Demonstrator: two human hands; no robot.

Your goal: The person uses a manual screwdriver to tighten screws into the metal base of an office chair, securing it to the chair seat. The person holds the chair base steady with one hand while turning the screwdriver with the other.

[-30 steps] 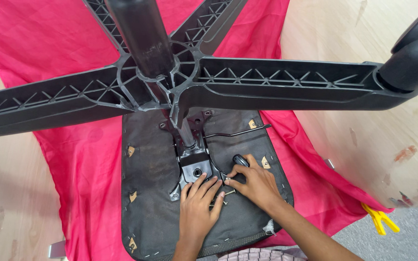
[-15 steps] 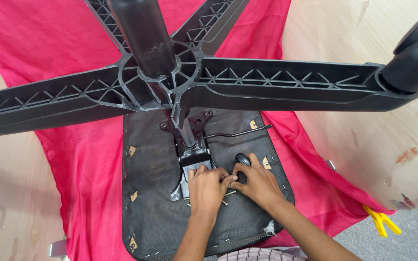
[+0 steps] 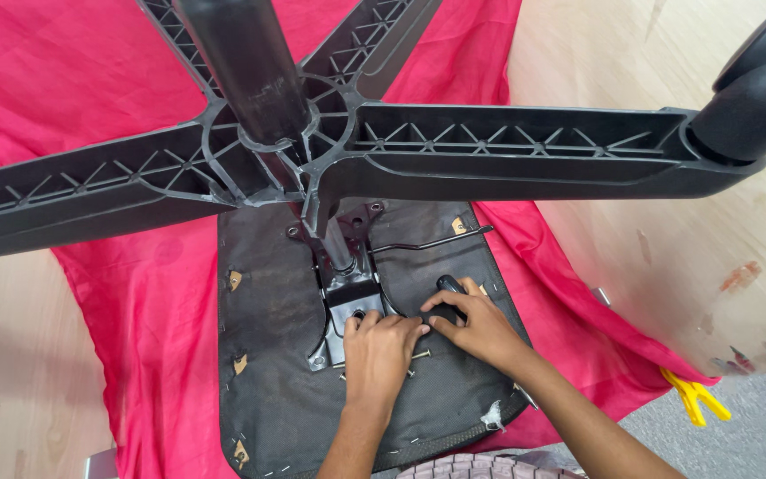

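Observation:
An office chair lies upside down, its black seat underside [image 3: 277,355] facing up. The metal mounting plate [image 3: 347,297] with the gas column sits in the seat's middle. My left hand [image 3: 379,350] rests at the plate's lower right corner with its fingers curled under; whether it pinches anything is hidden. My right hand [image 3: 480,324] lies just to the right, wrapped on a black tool handle [image 3: 448,285] whose tip points toward the plate. Loose screws [image 3: 420,355] lie on the seat between the two hands.
The black star base [image 3: 507,146] with its central column [image 3: 246,66] and a caster [image 3: 760,93] looms over the seat. A red cloth [image 3: 135,293] covers the wooden floor [image 3: 11,372]. A thin metal lever [image 3: 432,241] juts right. A yellow clip [image 3: 695,397] lies at the right.
My left hand has gone from flat with spread fingers to curled, sliding up to the plate's corner. My right hand stays on the tool handle.

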